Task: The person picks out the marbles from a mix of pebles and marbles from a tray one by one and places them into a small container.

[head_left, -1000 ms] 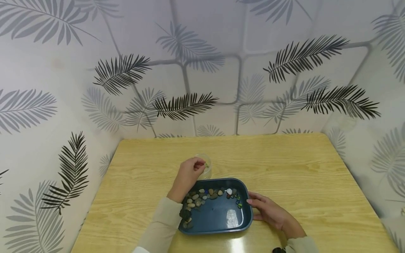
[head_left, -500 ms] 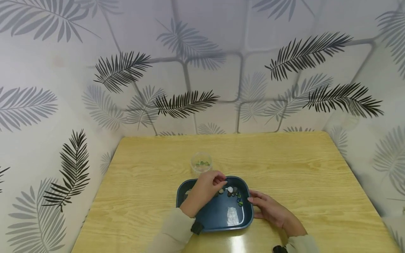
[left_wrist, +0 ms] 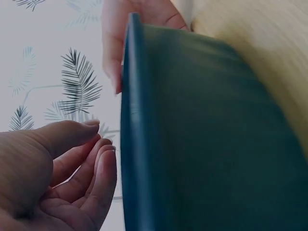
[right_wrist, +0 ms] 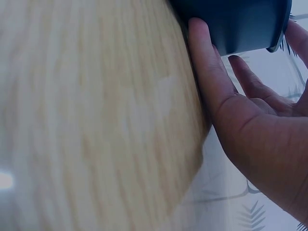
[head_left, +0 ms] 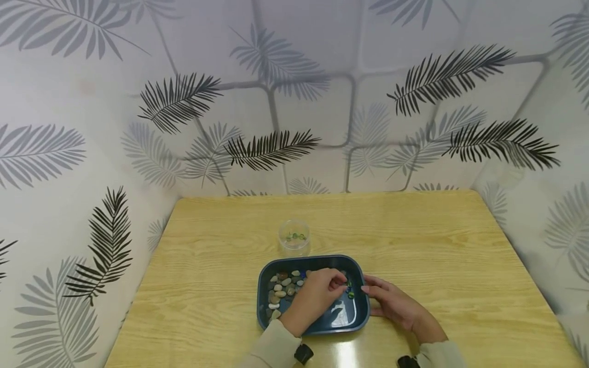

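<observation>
A dark blue rectangular tray [head_left: 317,331] sits on the table, with pebbles [head_left: 278,294] along its left and far sides and small glass marbles [head_left: 352,295] near its right end. My left hand [head_left: 319,291] is over the tray close to the marbles. Its fingers are loosely bent, the thumb near the fingertips, and nothing shows between them in the left wrist view. At the tray's right end my right hand [head_left: 393,304] holds it, thumb at the rim and fingers [right_wrist: 204,53] against the outer wall. Behind the tray stands a clear round cup [head_left: 294,245] containing a few green marbles.
The wooden table [head_left: 414,235] reaches back to a wall with a leaf pattern [head_left: 271,148]. Dark bands [head_left: 303,353] are at the wrists. Light reflects off the tabletop in front of the tray.
My left hand has moved from the clear cup back over the tray, towards its right end. The green marble at its fingertips is no longer there. My right hand stays at the tray's end.
</observation>
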A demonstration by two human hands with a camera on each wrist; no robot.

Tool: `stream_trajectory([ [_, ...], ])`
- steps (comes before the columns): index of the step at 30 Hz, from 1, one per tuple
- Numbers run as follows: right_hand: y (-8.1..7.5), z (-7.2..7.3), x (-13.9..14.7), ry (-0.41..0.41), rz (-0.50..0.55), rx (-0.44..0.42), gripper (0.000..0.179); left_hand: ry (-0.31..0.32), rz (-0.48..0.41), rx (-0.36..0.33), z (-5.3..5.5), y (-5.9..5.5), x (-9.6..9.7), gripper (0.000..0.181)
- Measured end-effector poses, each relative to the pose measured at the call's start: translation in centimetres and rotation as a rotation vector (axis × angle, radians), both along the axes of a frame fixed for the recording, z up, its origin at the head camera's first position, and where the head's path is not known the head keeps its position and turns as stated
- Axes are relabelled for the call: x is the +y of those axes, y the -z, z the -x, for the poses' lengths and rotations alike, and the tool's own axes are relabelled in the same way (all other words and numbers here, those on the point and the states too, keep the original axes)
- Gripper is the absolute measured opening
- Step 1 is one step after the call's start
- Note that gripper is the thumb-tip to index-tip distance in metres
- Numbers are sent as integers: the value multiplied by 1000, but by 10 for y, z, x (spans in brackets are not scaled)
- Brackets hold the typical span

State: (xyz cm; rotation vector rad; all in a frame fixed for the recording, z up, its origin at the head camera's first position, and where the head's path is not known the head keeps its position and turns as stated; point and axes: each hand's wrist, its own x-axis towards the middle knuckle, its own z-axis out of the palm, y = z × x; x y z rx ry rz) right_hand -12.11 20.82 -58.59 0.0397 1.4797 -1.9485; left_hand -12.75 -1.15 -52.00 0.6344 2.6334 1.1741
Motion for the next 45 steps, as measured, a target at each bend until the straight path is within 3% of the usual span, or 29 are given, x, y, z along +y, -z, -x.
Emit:
stream_trajectory([
  [11,-1,0,2,-6,17,-3,60,-91,-41,-18,-6,27,14,7],
  [20,0,-1,1,5,16,-1,61,-97,-10,-27,-7,41,22,6],
  [27,0,-2,1,0,26,6,60,-104,50,-9,-6,47,27,6],
  [34,3,-2,1,2,25,2,59,-113,78,-35,-7,50,30,8],
  [45,0,0,-1,0,19,-2,59,-80,143,-26,-6,56,31,7],
])
